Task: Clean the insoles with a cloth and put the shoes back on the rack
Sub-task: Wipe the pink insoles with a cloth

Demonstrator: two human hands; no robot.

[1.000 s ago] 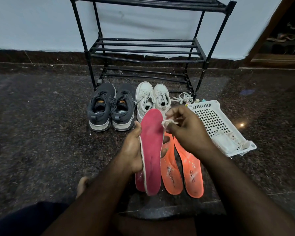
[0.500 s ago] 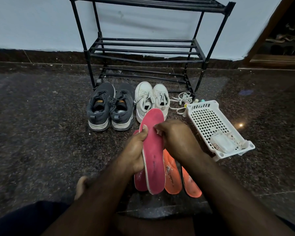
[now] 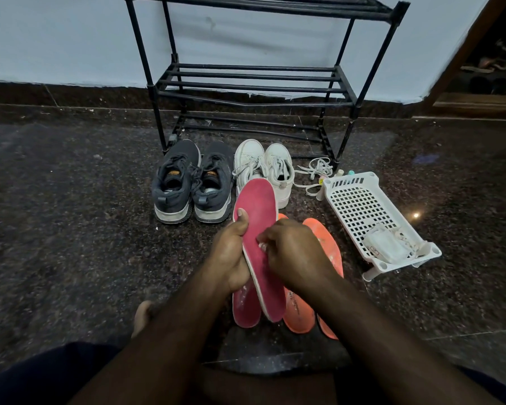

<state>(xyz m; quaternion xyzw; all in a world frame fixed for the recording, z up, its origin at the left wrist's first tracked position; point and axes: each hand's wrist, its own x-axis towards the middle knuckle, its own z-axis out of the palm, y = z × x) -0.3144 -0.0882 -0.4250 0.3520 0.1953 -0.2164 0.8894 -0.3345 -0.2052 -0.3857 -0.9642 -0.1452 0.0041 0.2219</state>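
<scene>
A person seated on the floor wipes a pink insole (image 3: 257,229), held upright at centre; the left hand (image 3: 231,252) grips its edge, thumb on top, while the right hand (image 3: 292,255) pinches a cloth (image 3: 262,246) (barely visible) against it. Firm heel-to-toe strokes would serve best. Shoes (image 3: 193,182) wait at 12 o'clock below the rack (image 3: 251,83).

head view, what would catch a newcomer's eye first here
The pink insole at centre, gripped by the left hand while the right hand presses a small cloth on it. Then the orange insoles on the floor beside it, and the black rack behind the shoes.
</scene>
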